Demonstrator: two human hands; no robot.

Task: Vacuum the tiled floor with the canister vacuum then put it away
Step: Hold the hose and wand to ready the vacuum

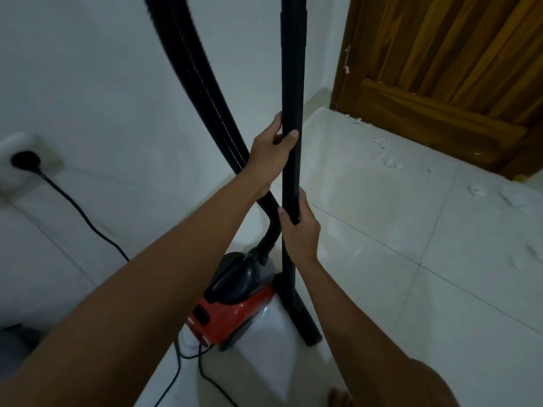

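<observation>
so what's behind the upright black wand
Behind the wand the ribbed hose curves down to the red canister, with white wall beyond. Both hands, left and right, grip the wand, hiding stretches of wand and hose.

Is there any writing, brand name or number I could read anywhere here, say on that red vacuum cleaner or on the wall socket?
None can be read.
Red canister vacuum: a small pale mark low on its near end, too blurred to read.
Black wand, held by left hand and right hand: no lettering shows.
Wall socket and plug: no lettering shows.
</observation>
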